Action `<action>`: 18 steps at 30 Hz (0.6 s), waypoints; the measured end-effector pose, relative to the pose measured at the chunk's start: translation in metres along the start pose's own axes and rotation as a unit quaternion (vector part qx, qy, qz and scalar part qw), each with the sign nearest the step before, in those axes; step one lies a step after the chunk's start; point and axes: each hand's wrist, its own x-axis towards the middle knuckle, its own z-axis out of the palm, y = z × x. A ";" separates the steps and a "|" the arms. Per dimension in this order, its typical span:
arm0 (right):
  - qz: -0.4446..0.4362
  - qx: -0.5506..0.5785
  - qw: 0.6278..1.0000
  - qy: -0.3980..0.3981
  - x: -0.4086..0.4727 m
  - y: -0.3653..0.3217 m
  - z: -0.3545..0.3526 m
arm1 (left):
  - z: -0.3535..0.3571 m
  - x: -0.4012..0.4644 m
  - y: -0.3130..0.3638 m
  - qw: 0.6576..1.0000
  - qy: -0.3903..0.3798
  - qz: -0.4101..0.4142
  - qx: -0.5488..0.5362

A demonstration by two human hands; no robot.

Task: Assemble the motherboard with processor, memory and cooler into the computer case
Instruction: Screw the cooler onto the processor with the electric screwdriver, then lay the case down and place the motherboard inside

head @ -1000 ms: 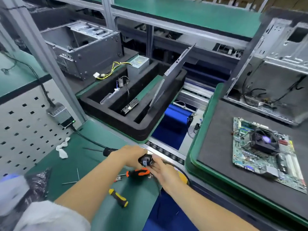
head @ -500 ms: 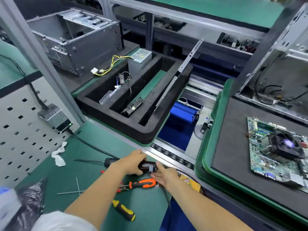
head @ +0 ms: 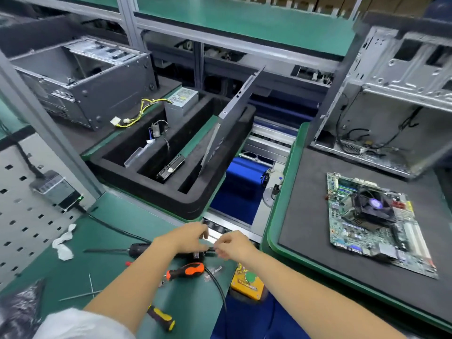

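The green motherboard (head: 362, 243) with a black fan cooler (head: 371, 206) mounted on it lies flat on a grey mat (head: 305, 204) at the right. Behind it stands an open silver computer case (head: 391, 106) with loose black cables inside. Near the bench's front edge, my left hand (head: 188, 238) grips a black powered screwdriver (head: 197, 255) with a black cable. My right hand (head: 232, 245) pinches the tool's tip end. What sits between those fingers is too small to tell.
A black foam tray (head: 171, 199) holds a power supply (head: 181, 104), a drive and a leaning side panel (head: 232, 123). A second case (head: 80, 81) stands at the back left. An orange-handled tool (head: 188, 270), a yellow-handled screwdriver (head: 161, 316) and a yellow button box (head: 247, 282) lie near my hands.
Both hands stay on the black screwdriver; my right hand has shifted slightly right to its tip. My view has swung, bringing the motherboard and right case more fully into sight.
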 end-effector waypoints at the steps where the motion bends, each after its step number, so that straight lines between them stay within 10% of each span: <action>1: -0.021 -0.018 1.000 0.000 -0.003 -0.001 -0.009 | -0.003 0.003 0.017 1.000 0.009 0.019 0.002; 10: -0.171 -0.174 0.968 0.062 -0.061 0.015 -0.212 | -0.052 0.066 0.212 0.987 0.053 0.146 -0.038; 18: -0.206 -0.440 0.859 0.163 -0.061 0.089 -0.375 | -0.037 0.164 0.333 0.974 0.058 0.210 -0.060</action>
